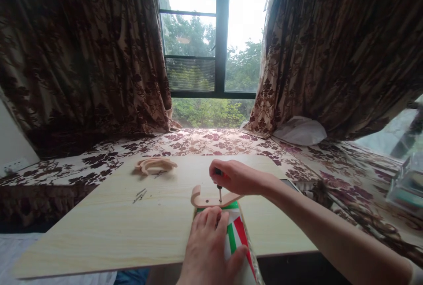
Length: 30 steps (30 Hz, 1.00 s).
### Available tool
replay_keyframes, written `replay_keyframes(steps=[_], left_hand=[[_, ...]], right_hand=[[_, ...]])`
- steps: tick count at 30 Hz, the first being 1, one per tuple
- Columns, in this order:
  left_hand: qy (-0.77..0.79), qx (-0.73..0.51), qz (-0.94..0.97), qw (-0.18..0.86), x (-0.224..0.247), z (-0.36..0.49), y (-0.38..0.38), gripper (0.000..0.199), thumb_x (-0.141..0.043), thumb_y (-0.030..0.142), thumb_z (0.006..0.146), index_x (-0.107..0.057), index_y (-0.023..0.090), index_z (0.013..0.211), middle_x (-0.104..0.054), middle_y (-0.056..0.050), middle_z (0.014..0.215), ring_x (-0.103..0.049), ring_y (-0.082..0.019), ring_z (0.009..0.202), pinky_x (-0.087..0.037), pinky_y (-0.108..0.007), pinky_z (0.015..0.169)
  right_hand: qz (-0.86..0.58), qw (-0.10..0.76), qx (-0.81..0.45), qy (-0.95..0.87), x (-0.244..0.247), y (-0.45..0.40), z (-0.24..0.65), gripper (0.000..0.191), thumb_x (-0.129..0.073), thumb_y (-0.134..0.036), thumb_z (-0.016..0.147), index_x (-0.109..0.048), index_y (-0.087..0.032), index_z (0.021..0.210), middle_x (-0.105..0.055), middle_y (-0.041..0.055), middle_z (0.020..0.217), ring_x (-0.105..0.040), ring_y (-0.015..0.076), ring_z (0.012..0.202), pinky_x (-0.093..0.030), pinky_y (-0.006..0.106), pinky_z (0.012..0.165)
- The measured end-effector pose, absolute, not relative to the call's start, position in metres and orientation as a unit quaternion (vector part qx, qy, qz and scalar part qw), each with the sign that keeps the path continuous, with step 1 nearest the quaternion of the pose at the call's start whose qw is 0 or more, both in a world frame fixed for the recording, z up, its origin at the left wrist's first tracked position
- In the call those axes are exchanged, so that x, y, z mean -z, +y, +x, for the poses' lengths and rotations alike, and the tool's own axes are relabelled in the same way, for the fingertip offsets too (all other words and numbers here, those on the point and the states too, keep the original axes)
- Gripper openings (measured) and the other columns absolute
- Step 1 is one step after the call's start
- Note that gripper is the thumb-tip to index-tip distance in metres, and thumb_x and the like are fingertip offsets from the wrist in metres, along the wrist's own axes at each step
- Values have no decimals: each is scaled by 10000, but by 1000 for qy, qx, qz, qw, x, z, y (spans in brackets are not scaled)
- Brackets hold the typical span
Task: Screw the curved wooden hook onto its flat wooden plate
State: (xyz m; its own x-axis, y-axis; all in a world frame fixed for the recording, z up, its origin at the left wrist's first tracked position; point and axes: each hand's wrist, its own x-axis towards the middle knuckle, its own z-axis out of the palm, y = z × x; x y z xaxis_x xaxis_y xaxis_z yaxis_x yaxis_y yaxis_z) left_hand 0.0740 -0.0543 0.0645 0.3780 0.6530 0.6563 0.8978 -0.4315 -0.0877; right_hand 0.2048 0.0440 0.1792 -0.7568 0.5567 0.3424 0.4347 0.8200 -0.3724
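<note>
My right hand (226,175) is closed around a screwdriver (220,191), its handle mostly hidden in the fist. The shaft points down, with the tip at a light wooden hook piece (198,199) with curled ends. A dark hole shows in the wood left of the tip. Under that piece lies the end of a long flat board (233,236) with green, white and red stripes. My left hand (208,241) presses down across this striped board, fingers bent near its far end and thumb by its right edge. Part of the hook piece is behind my right hand.
On the pale wooden table (99,227) more curved wooden pieces (155,166) lie at the back left. Several screws (139,195) are scattered in front of them. A dark flat device (290,184) lies partly behind my right forearm. A window (218,56) and curtains stand beyond.
</note>
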Motion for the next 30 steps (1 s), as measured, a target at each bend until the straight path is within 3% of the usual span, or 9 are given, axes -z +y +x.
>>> replay_keyframes(steps=[17, 30], left_hand=[[-449, 292, -793, 289, -66, 71, -50, 534, -571, 581, 705, -597, 146, 1015, -657, -117, 923, -635, -258, 825, -567, -406, 650], [-467, 298, -789, 267, -58, 72, -48, 526, -532, 561, 747, -589, 139, 1057, -640, -131, 982, -611, -275, 886, -545, -438, 703]], right_hand=[[-275, 237, -152, -919, -176, 48, 204, 95, -456, -121, 821, -527, -182, 828, -647, 14, 724, -530, 106, 621, -348, 209, 555], [-275, 244, -157, -917, -176, 49, 206, 82, -459, -128, 824, -518, -184, 829, -644, 14, 722, -537, 108, 625, -352, 211, 560]])
